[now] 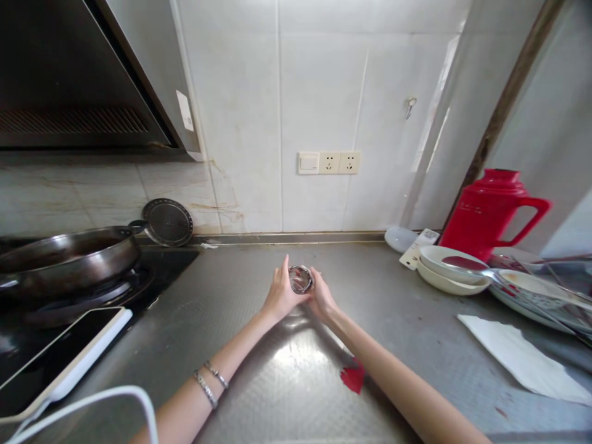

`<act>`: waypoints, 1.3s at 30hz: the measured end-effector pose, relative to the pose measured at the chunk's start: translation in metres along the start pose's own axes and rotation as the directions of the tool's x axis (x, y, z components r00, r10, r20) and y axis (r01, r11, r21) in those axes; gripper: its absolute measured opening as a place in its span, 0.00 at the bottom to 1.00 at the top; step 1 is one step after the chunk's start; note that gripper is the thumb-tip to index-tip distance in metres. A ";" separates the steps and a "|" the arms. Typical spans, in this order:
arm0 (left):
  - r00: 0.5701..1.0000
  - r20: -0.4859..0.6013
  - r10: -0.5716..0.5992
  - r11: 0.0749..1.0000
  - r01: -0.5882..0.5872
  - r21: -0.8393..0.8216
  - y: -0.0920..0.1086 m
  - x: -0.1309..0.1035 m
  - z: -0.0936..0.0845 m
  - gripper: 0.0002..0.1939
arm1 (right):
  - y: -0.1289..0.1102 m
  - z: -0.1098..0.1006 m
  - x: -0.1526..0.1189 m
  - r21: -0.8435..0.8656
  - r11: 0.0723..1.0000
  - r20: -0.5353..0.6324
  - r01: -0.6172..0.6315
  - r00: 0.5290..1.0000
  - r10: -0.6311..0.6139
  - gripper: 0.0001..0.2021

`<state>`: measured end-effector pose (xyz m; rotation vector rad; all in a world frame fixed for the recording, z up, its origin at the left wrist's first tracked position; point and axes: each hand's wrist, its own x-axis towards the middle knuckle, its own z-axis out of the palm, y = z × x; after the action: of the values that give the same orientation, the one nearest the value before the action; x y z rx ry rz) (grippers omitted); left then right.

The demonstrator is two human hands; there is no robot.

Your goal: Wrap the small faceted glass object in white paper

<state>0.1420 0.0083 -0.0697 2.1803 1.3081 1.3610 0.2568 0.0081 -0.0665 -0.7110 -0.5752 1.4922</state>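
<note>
Between my two hands, over the middle of the steel counter, is a small round glass (300,280) with a shiny rim, seen from above. My left hand (281,292) wraps its left side, one finger pointing toward the wall. On the opposite side, my right hand (320,296) grips it with bent fingers. The hands meet at the near side of the glass and hide its lower part. Beside my right forearm lies a small red piece (353,376), partly covered by the arm; its kind is unclear.
At left, a metal pan (69,262) sits on the black stove (173,264), near a phone (69,357) with a white cable (134,391). At right are a red thermos (485,213), stacked bowls (451,283), plates (513,302) with utensils, and a paper napkin (527,361). A tiled wall (245,111) stands behind.
</note>
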 end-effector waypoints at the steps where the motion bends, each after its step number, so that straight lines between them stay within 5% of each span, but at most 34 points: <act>1: 1.000 -0.018 -0.013 1.000 0.013 -0.002 -0.003 0.002 0.001 0.59 | 0.002 0.002 0.001 0.009 1.000 -0.013 0.015 1.000 -0.015 0.11; 10: 0.986 -0.092 -0.137 0.987 0.128 -0.101 -0.014 0.006 0.012 0.56 | 0.012 0.013 0.021 0.040 0.998 -0.078 0.045 0.996 -0.041 0.10; 18: 0.966 0.133 -0.221 0.888 0.256 -0.382 -0.027 0.002 0.010 0.54 | 0.002 0.001 0.023 0.030 0.999 -0.024 -0.025 0.999 0.026 0.15; 27: 0.985 0.060 -0.163 0.946 0.174 -0.275 -0.018 0.004 0.011 0.38 | -0.006 -0.005 0.018 -0.044 0.998 -0.009 -0.046 0.999 0.046 0.16; 32: 0.966 0.178 -0.190 0.848 0.253 -0.466 -0.015 0.002 0.017 0.35 | -0.005 -0.004 0.016 -0.062 0.996 0.022 -0.058 0.998 0.060 0.18; 39: 0.967 0.020 -0.253 0.843 0.231 -0.485 -0.012 0.001 0.022 0.34 | 0.006 0.001 0.014 -0.049 0.999 0.019 0.023 1.000 -0.022 0.15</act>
<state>0.1537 0.0211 -0.0879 1.5994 1.0633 1.4495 0.2523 0.0214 -0.0711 -0.7275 -0.6341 1.4697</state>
